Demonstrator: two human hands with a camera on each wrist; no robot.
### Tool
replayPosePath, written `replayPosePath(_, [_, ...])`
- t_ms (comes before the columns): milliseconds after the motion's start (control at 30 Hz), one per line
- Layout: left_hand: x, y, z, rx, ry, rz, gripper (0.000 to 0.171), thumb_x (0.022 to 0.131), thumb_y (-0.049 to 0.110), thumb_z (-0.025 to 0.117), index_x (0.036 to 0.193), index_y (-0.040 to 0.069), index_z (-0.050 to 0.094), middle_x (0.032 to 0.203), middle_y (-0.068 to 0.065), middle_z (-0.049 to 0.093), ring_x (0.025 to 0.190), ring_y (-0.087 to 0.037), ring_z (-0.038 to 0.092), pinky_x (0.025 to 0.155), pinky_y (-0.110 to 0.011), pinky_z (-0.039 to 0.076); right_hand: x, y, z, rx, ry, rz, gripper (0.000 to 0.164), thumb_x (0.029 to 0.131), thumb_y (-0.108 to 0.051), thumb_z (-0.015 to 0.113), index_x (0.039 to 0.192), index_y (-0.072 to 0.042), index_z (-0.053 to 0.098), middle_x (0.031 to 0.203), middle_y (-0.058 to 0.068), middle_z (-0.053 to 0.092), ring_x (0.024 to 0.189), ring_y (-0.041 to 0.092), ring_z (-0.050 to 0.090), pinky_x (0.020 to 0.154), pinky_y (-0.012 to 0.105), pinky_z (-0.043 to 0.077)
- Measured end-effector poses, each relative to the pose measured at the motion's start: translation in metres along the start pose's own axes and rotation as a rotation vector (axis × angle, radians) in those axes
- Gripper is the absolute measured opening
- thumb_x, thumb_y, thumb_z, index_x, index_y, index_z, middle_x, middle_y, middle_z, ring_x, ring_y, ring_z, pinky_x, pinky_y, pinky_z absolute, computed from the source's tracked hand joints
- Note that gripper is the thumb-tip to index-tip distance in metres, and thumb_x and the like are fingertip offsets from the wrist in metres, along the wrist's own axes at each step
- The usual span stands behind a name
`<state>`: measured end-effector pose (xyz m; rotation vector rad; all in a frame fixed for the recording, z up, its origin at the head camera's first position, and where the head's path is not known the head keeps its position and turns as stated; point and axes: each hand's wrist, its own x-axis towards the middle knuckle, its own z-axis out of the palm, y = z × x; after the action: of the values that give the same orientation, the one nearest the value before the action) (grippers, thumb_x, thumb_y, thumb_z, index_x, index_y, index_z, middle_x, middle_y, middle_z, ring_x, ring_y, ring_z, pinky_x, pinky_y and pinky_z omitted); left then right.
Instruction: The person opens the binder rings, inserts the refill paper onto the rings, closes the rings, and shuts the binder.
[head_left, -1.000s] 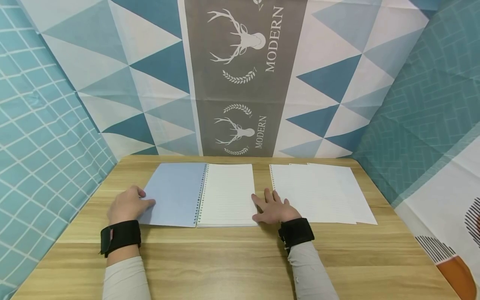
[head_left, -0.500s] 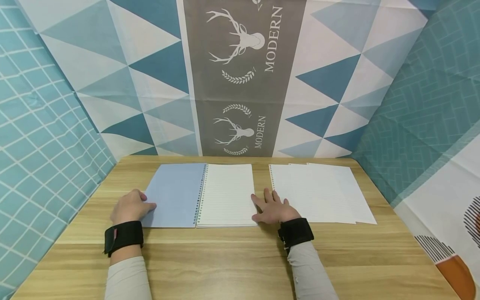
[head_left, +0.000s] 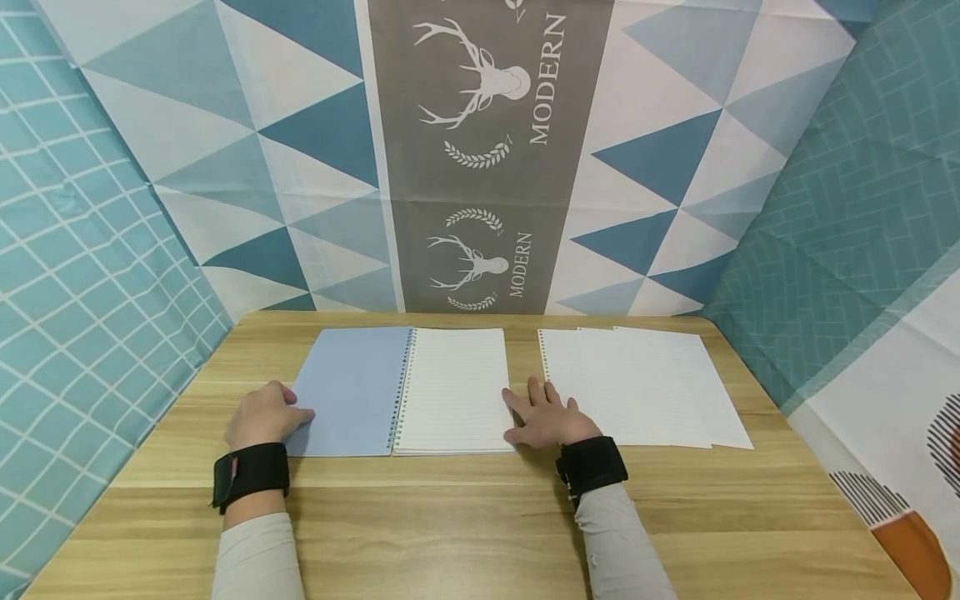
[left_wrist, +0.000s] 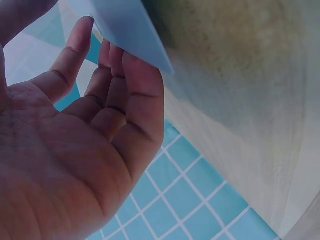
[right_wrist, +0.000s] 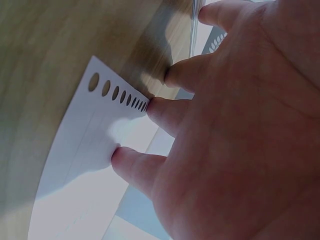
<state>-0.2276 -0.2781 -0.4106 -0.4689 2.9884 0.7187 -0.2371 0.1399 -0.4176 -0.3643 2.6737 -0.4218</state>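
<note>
A spiral notebook [head_left: 455, 392] lies opened flat, its blue cover [head_left: 352, 392] to the left and a lined page to the right. My left hand [head_left: 260, 414] pinches the cover's outer edge near the lower corner, thumb on top. The left wrist view shows curled fingers at the blue edge [left_wrist: 132, 32], whose corner sits over the tabletop. My right hand [head_left: 551, 419] rests palm down with spread fingers between the notebook and some loose sheets [head_left: 637, 387]. Its thumb and index finger reach the page's right edge; other fingertips touch the punched sheet [right_wrist: 95, 135].
The loose lined sheets overlap in a fan at the right of the wooden table [head_left: 450, 525]. A patterned cloth backdrop [head_left: 480, 167] rises behind the table's far edge. Blue tiled-pattern cloth [head_left: 90, 275] hangs along the left side.
My left hand has shifted slightly right, and the cover's near left corner has moved a little right and toward me. The right hand and loose sheets stay in place.
</note>
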Motion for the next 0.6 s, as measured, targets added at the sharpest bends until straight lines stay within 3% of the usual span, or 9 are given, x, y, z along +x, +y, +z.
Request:
replayPosePath(333, [0.000, 0.001, 0.002, 0.019, 0.015, 0.023, 0.044, 0.087, 0.025, 0.075, 0.117, -0.006, 0.063, 0.106, -0.031, 0.062, 0.080, -0.034, 0.057, 0.061, -0.039, 0.046, -0.001, -0.003, -0.001, 0.000, -0.005, 0.006, 0.074, 0.099, -0.047, 0.057, 0.163, -0.028, 0.024, 0.171, 0.021, 0.006, 0.158, 0.046, 0.005, 0.121, 0.072, 0.011])
replayPosePath(467, [0.002, 0.013, 0.006, 0.063, 0.001, 0.120, 0.045, 0.092, 0.025, 0.068, 0.122, -0.008, 0.060, 0.117, -0.036, 0.056, 0.095, -0.043, 0.057, 0.070, -0.048, 0.049, -0.001, -0.004, -0.001, 0.001, -0.008, 0.014, 0.074, 0.099, -0.046, 0.057, 0.163, -0.028, 0.024, 0.171, 0.021, 0.006, 0.158, 0.046, 0.004, 0.121, 0.072, 0.011])
replayPosePath(600, [0.003, 0.047, 0.021, 0.091, -0.035, 0.264, 0.051, 0.099, 0.029, 0.061, 0.137, -0.004, 0.053, 0.137, -0.038, 0.046, 0.121, -0.052, 0.049, 0.090, -0.064, 0.048, -0.001, -0.006, -0.002, -0.008, -0.011, 0.013, 0.074, 0.100, -0.045, 0.057, 0.163, -0.027, 0.024, 0.171, 0.021, 0.005, 0.158, 0.046, 0.003, 0.121, 0.072, 0.010])
